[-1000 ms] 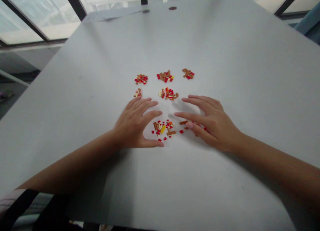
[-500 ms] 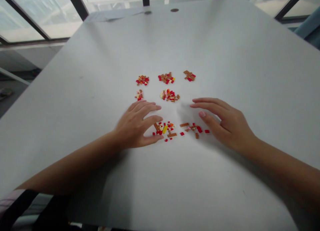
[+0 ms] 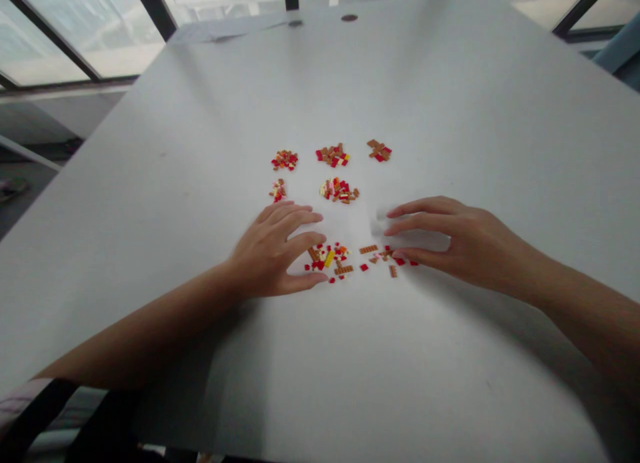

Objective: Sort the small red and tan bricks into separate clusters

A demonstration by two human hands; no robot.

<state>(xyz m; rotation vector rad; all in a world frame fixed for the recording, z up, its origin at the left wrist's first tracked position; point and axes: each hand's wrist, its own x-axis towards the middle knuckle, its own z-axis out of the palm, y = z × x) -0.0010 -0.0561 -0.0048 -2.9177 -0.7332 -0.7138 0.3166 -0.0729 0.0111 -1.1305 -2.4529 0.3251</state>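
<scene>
My left hand [image 3: 275, 249] rests at the left edge of a loose group of small building bricks [image 3: 344, 270], fingers apart and nothing held. That group has red, brown and orange pieces and a yellow brick [image 3: 329, 259]. Over the right part of the scatter hovers my right hand [image 3: 445, 239], fingers spread, with its thumb hiding some red pieces. A long brown brick [image 3: 369, 249] lies between the two hands. Just beyond them are a small pile [image 3: 278, 190] near my left fingertips and a larger mixed pile [image 3: 340, 191].
Farther back on the white table [image 3: 425, 89] sit a red-orange pile [image 3: 285, 160], a brown-red pile [image 3: 333, 155] and a mostly brown pile [image 3: 379, 151]. Paper sheets [image 3: 215, 31] lie at the far edge, near two round table holes. Windows stand behind.
My right hand has turned slightly, its thumb dropping closer to the index finger and now covering part of the red bricks. The left hand stays where it was.
</scene>
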